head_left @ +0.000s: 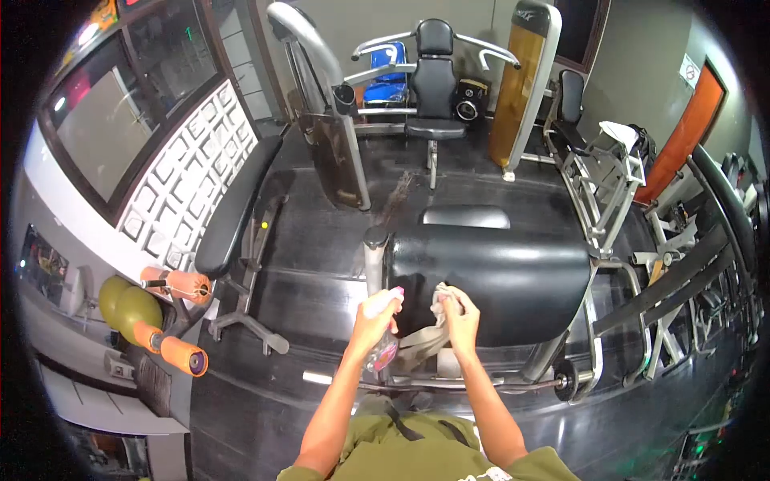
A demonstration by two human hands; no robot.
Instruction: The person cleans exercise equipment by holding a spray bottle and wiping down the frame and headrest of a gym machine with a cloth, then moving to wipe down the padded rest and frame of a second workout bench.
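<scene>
My left hand [375,319] is wrapped round the neck of a spray bottle [383,353], whose clear body with a pink label hangs below the fingers. In my right hand [463,322] a pale grey cloth [429,341] is pinched, its loose end drooping toward the bottle. Both hands are at the near left part of a broad black padded cushion [497,276]. Darker, wet-looking patches show on the cushion's left end. A grey metal post [374,264] with a black cap stands just beyond my left hand.
A barbell [449,384] lies below the cushion. On the left is a black bench [241,208] with orange foam rollers [183,356] and a green ball [128,311]. A seated press machine [435,80] stands at the back. More gym machines [601,180] line the right side.
</scene>
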